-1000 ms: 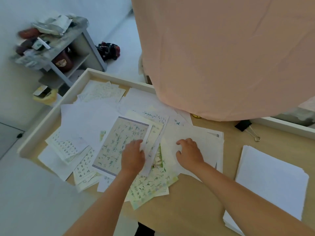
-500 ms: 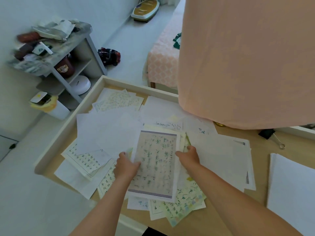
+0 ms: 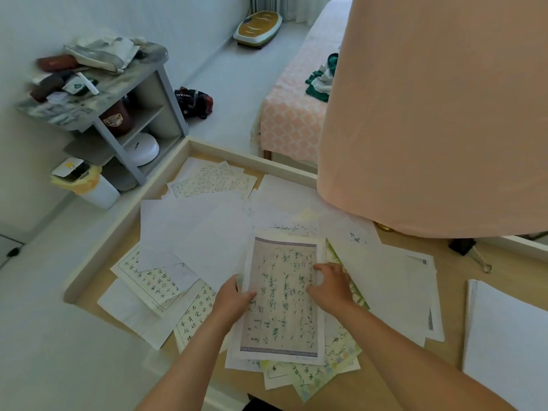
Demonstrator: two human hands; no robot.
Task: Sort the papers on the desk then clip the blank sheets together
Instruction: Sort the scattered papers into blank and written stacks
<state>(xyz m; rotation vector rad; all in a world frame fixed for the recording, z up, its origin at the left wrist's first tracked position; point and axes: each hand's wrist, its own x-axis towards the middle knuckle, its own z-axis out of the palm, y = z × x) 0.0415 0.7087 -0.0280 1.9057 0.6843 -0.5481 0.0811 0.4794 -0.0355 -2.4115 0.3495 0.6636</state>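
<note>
The left hand (image 3: pixel 234 301) and right hand (image 3: pixel 332 289) each clamp their grip on a side edge of the written sheet (image 3: pixel 281 310), probably to square it. The blank stack (image 3: pixel 504 336) sits apart, unmixed.

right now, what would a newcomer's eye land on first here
First the big peach cloth filling the upper right, hanging over the far side of the desk. Then the handwritten sheet in the middle, held at its sides by the left hand and right hand, above a jumble of papers. A neat blank stack lies apart at the right edge, with a black clip behind it.
</note>
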